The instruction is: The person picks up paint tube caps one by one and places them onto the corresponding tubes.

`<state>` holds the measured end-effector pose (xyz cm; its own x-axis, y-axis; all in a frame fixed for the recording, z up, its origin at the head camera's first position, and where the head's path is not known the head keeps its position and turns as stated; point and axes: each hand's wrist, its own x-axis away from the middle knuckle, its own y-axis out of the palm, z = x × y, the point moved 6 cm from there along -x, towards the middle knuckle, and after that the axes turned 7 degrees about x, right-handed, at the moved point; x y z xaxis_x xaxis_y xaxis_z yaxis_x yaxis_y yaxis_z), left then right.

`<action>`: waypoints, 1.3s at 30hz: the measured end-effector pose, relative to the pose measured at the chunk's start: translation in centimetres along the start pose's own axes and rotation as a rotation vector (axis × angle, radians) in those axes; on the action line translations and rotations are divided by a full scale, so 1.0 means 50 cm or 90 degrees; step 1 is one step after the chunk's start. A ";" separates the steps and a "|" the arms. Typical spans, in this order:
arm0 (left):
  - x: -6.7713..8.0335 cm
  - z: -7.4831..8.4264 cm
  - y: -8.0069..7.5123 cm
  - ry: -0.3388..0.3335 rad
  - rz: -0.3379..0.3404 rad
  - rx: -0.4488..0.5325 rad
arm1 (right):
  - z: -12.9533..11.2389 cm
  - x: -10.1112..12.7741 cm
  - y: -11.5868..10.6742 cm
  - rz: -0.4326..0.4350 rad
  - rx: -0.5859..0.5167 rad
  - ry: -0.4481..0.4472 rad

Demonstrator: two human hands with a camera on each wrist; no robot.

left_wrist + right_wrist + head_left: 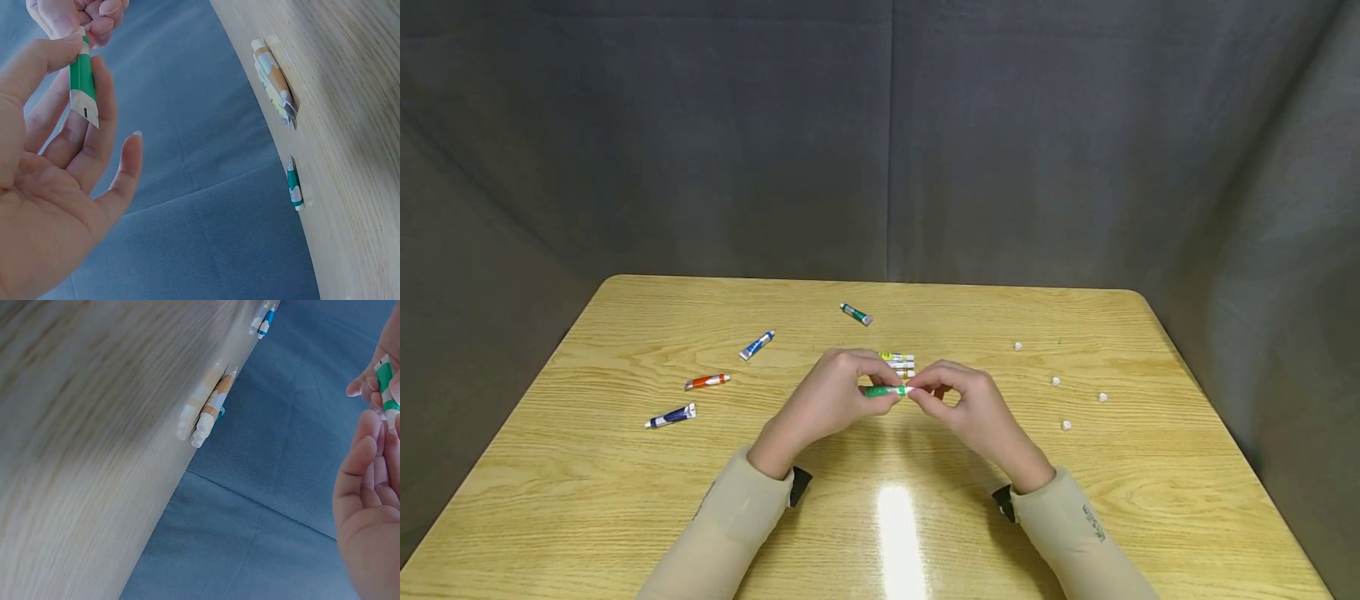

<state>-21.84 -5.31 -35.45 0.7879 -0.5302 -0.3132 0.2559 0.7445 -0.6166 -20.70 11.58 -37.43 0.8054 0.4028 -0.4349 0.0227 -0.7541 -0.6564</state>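
Both hands meet over the middle of the wooden table point(625, 500). My left hand point(871, 393) grips a small green paint tube point(886, 391) between thumb and fingers, held level. My right hand point(919, 392) pinches the tube's white cap end. In the left wrist view the green tube point(82, 84) lies across my left fingers point(75, 144), with the right hand's fingertips point(94, 19) closed on its top. The right wrist view shows the green tube point(386, 387) at the frame's right edge, above my right hand's fingers point(365, 487).
A short row of tubes point(898, 361) lies just behind the hands. Loose tubes lie to the left: teal point(855, 313), blue point(757, 344), orange-red point(707, 382), dark blue point(671, 416). Several small white caps point(1056, 381) are scattered on the right. Grey cloth surrounds the table.
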 end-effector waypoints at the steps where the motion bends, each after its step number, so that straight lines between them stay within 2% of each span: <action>1: 0.000 0.000 0.000 0.000 0.000 0.000 | 0.000 0.000 0.000 0.000 0.001 -0.002; 8: 0.000 -0.006 -0.001 -0.007 -0.001 -0.006 | 0.001 -0.001 -0.002 -0.009 0.005 -0.014; 18: -0.001 -0.002 -0.008 -0.011 -0.003 0.009 | 0.000 -0.001 -0.014 0.011 0.019 -0.026; 39: -0.001 0.008 0.000 0.016 -0.008 0.001 | 0.002 0.001 -0.011 -0.015 0.004 -0.017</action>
<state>-21.64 -5.13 -35.16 0.7703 -0.5492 -0.3241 0.2659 0.7386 -0.6195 -20.75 12.07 -37.13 0.7888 0.4342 -0.4350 0.0381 -0.7410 -0.6705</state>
